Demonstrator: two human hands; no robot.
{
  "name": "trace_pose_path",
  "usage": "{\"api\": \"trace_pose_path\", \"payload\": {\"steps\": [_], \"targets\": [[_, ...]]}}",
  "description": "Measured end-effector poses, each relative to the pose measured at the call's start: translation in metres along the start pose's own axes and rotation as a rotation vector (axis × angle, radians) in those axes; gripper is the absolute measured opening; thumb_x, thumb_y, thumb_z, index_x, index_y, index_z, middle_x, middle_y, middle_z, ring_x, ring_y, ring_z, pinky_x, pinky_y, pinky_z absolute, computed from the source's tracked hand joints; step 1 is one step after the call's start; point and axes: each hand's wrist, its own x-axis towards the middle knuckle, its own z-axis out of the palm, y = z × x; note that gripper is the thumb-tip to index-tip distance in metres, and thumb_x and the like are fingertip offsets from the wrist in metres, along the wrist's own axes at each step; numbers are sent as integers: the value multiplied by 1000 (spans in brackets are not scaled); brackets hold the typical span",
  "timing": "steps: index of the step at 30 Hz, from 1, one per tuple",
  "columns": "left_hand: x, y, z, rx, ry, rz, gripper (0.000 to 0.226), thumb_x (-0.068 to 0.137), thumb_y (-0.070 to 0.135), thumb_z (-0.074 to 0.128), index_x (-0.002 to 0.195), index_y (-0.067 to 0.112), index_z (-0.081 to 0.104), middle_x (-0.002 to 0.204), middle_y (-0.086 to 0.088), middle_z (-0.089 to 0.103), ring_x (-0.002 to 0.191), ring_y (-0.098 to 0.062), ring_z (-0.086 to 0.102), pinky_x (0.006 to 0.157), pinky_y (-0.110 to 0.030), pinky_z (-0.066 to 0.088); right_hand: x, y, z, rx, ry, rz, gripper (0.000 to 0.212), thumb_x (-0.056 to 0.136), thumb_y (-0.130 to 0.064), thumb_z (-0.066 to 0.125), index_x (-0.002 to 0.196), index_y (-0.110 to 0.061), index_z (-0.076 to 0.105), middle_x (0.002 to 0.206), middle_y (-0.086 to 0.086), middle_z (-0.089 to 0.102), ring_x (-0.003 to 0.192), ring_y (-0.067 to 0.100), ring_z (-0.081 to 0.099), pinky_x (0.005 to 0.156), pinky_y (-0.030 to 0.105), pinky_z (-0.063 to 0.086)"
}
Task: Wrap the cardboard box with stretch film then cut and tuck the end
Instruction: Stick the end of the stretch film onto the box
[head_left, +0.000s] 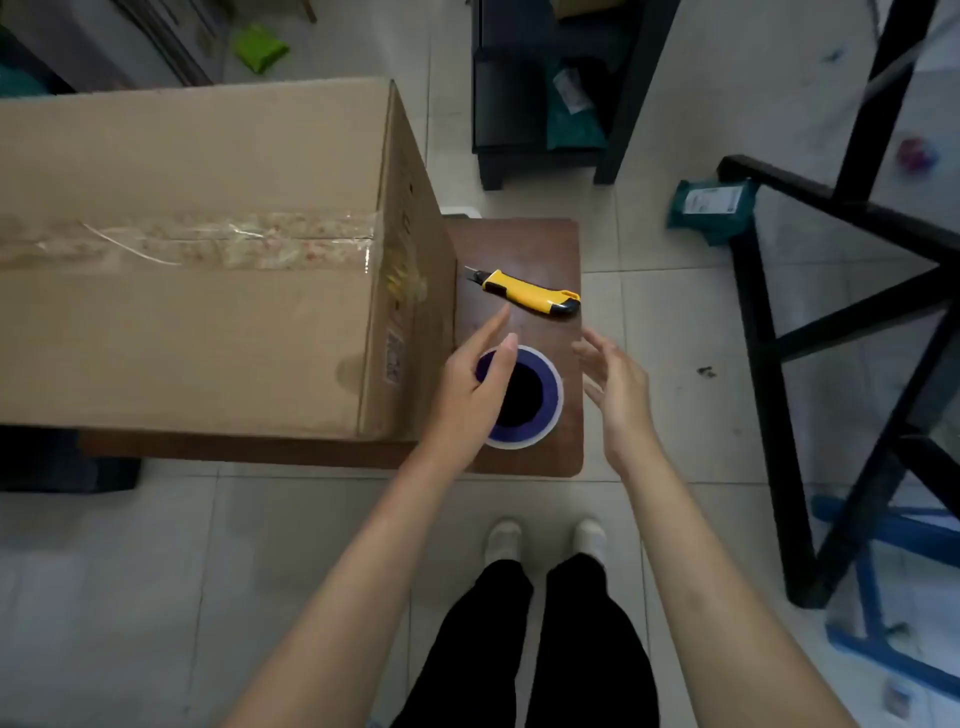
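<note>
A large cardboard box (197, 249), taped along its top seam, lies on a low brown table (524, 244). To the right of the box a stretch film roll (545, 400) stands on end, showing its blue core. A yellow utility knife (530, 292) lies behind the roll. My left hand (475, 387) hovers over the roll's left side with fingers straight. My right hand (615, 389) is just right of the roll, fingers spread and holding nothing.
A black metal frame (779, 332) stands on the tiled floor at the right, with a teal package (711, 202) beside it. A dark shelf unit (545, 93) sits behind the table. My feet (545, 540) stand close to the table's front edge.
</note>
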Motion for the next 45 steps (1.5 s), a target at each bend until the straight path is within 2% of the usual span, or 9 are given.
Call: {"api": "trace_pose_path", "payload": {"steps": [5,10,16,22,28,31,35,40,45], "targets": [[11,-28,15,434,-65,90,49,94,34,52,141,28,41,149,9,38,141,-7,23,117,-42,22,35,46,-16,-399,-229,-100,52,88,9,41,133,-14,55,139,7,54,132,18,45,103,22,36],[10,-44,24,901,-175,228,80,73,66,56,144,40,29,159,6,14,147,-17,2,116,-45,2,60,74,-24,-629,-366,-384,40,86,-8,56,124,-20,64,125,0,67,117,15,59,100,34,48],[13,-41,25,1195,-284,170,101,65,50,74,146,41,14,157,0,9,146,-27,2,114,-54,14,77,84,-35,-786,-251,-647,20,81,-6,65,97,-12,75,91,7,77,82,27,71,73,38,56],[15,-36,28,1230,-118,115,91,61,54,74,141,35,35,144,-11,34,132,-35,31,96,-53,39,85,81,-42,-647,-259,-531,10,86,-10,62,91,-11,70,81,3,72,72,18,66,65,30,51],[14,-22,36,1247,71,-211,97,68,71,60,146,31,19,146,-14,24,129,-34,27,99,-45,36,94,62,-29,-209,-240,-253,27,90,0,51,75,-23,53,88,10,70,63,14,69,51,28,51],[17,-14,33,1408,-46,-335,117,65,78,56,149,16,1,147,-23,19,134,-37,21,105,-42,31,97,56,-18,-75,-247,-185,23,91,2,49,78,-16,51,80,15,66,56,9,66,53,24,53],[29,-9,21,1494,-397,-225,135,64,65,71,143,22,-30,156,-12,-21,145,-32,-15,118,-46,6,106,57,-9,-61,-262,-232,19,94,0,48,84,-16,52,76,11,63,61,10,65,67,30,54],[27,-15,18,1577,-356,-91,125,66,62,71,147,19,-14,153,-7,11,142,-28,13,115,-42,22,117,59,4,-86,-238,-278,12,95,-1,44,90,-8,52,79,15,65,67,16,64,72,35,54],[18,-17,30,1545,-181,-235,111,69,80,48,148,23,-5,145,-15,29,127,-32,35,100,-40,36,129,48,20,-2,-197,-299,25,95,1,41,82,-19,46,77,10,61,61,4,62,66,24,53]]}}
